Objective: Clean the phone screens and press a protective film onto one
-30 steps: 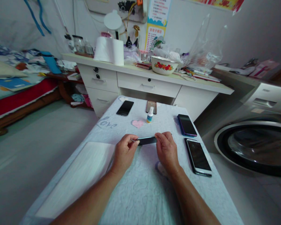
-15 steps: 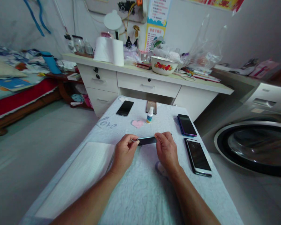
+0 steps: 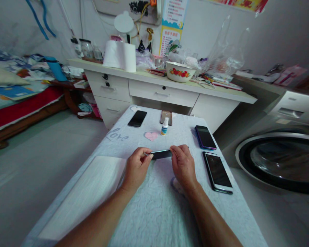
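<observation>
Between my two hands is a dark smartphone (image 3: 161, 154), held sideways and tilted so that its long edge shows. My left hand (image 3: 138, 167) pinches its left end between thumb and fingers. The right end is gripped by my right hand (image 3: 183, 165), whose curled fingers cover that part. Just beyond the phone stands a small white spray bottle (image 3: 164, 127) with a blue and yellow label. Behind the bottle lies a phone case (image 3: 170, 118). Another black phone (image 3: 137, 119) rests at the far left of the cloth.
A purple-edged phone (image 3: 206, 138) and a white-framed phone (image 3: 218, 171) lie along the right edge of the cloth-covered table (image 3: 149, 212). A pale flat sheet (image 3: 84, 195) lies at left. Beyond are a white desk (image 3: 164, 94) and, at right, a washing machine (image 3: 293, 137).
</observation>
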Demonstrator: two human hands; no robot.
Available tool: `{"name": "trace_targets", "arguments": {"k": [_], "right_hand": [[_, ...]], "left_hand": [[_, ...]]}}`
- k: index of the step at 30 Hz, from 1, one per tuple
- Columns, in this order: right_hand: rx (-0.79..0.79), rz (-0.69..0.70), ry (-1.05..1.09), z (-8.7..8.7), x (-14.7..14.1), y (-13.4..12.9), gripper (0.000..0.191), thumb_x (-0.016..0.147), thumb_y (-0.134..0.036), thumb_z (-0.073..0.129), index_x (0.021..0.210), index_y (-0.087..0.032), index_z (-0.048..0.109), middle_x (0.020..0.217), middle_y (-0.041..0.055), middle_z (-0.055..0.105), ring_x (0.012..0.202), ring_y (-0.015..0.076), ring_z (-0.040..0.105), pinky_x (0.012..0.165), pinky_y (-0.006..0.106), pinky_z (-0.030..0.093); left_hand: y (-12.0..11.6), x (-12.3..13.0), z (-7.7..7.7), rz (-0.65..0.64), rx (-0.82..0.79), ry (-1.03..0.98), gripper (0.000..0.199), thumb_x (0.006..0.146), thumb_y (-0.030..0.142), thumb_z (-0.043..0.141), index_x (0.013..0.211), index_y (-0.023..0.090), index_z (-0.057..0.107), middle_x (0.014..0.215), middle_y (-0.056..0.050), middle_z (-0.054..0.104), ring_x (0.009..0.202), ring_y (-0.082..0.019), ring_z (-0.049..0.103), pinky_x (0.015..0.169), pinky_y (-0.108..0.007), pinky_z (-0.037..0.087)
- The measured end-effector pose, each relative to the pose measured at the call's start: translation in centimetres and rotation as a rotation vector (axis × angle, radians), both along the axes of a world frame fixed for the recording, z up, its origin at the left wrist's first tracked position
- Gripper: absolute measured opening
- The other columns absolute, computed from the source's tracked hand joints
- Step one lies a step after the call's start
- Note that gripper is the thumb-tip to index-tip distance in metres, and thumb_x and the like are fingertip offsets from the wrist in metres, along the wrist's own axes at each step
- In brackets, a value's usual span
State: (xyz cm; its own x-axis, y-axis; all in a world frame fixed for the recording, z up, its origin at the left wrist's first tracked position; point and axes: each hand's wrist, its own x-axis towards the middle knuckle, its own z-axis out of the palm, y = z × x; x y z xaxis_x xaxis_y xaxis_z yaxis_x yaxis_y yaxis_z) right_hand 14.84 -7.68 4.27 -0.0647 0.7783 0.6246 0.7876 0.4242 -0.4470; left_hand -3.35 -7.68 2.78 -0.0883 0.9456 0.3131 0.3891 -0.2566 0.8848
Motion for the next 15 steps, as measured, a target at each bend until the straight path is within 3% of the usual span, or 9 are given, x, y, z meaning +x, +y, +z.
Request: {"name": "trace_targets", "arguments": {"k": [15], "right_hand": [[-0.007, -0.004, -0.004, 0.07, -0.02, -0.01, 0.023, 0.096, -0.016, 0.044, 0.105, -0.017, 0.066, 0.088, 0.0055, 0.056, 0.077, 0.016, 0.057, 0.073, 0.029, 0.048]], "left_hand": [[-0.06, 0.04, 0.38, 0.005, -0.009, 0.006, 0.012, 0.084, 0.028, 0.058, 0.089, 0.019, 0.064, 0.073, 0.002, 0.064, 0.063, -0.012, 0.058, 0.062, -0.023, 0.045]]}}
